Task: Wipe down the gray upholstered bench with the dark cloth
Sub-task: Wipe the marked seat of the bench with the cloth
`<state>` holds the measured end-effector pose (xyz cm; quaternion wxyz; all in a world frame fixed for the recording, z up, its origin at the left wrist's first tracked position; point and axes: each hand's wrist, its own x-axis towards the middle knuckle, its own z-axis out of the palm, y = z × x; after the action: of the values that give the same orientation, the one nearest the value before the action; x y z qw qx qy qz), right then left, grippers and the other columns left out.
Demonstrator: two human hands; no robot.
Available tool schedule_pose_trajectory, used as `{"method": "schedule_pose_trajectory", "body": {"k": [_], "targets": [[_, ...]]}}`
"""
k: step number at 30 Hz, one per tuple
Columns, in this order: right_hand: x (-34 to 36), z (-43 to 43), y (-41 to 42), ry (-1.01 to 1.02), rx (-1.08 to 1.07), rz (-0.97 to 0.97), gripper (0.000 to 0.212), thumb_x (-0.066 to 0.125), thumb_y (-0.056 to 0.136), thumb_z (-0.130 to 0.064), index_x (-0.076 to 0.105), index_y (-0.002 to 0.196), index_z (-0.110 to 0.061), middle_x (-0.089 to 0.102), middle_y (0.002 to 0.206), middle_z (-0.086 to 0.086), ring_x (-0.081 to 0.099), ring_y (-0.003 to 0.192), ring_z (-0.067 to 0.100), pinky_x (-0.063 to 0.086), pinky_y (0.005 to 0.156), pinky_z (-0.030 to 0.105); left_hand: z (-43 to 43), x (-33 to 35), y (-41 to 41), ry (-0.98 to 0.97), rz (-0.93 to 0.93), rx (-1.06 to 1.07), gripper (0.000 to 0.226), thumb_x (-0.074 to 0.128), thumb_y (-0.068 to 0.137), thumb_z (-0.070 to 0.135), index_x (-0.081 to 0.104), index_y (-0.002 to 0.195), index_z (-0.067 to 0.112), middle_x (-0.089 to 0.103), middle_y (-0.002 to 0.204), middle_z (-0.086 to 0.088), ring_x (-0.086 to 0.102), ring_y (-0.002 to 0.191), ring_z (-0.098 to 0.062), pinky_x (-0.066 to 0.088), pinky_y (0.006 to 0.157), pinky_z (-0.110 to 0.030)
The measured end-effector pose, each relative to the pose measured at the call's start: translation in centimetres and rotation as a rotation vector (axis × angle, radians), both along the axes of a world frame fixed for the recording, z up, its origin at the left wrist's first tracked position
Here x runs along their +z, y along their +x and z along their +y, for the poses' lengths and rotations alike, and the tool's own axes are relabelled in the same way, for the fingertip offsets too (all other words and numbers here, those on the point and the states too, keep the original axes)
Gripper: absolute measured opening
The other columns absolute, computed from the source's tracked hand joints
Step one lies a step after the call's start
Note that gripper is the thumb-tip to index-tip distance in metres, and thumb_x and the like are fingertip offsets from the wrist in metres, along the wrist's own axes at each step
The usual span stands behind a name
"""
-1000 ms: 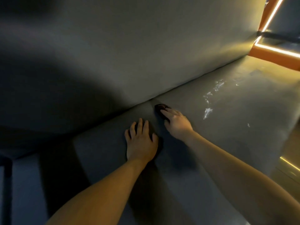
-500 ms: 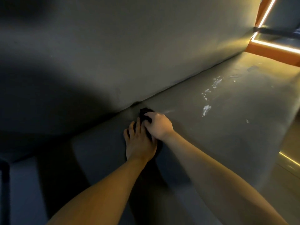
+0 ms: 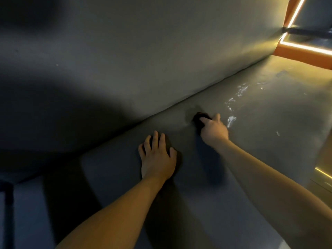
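Two hands on bench [image 3: 255, 168]: right hand [image 3: 213, 131] fingers [image 3: 206, 120] grip dark cloth [image 3: 198, 118] by the back crease; left hand [image 3: 159, 160] fingers [image 3: 156, 139] spread flat. White smears [image 3: 231, 120] just beyond right fingers not yet wiped; much likely left.
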<state>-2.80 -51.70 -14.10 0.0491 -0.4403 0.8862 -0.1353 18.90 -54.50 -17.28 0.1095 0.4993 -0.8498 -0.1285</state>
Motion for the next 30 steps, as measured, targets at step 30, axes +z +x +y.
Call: {"method": "schedule_pose_trajectory", "body": {"k": [30], "targets": [[-1.2,-1.7,6.7,-0.084,0.187,-0.075,0.043,0.043,0.102,-0.035,0.050,0.143,-0.025,0.047,0.137,0.008,0.044,0.130,0.032,0.026,0.106,0.052,0.3,-0.2,-0.3,-0.034,-0.012,0.023,0.065,0.028,0.102,0.049,0.014,0.160,0.024,0.003,0.169,-0.002,-0.001,0.153,-0.026,0.002,0.122,-0.053]]}}
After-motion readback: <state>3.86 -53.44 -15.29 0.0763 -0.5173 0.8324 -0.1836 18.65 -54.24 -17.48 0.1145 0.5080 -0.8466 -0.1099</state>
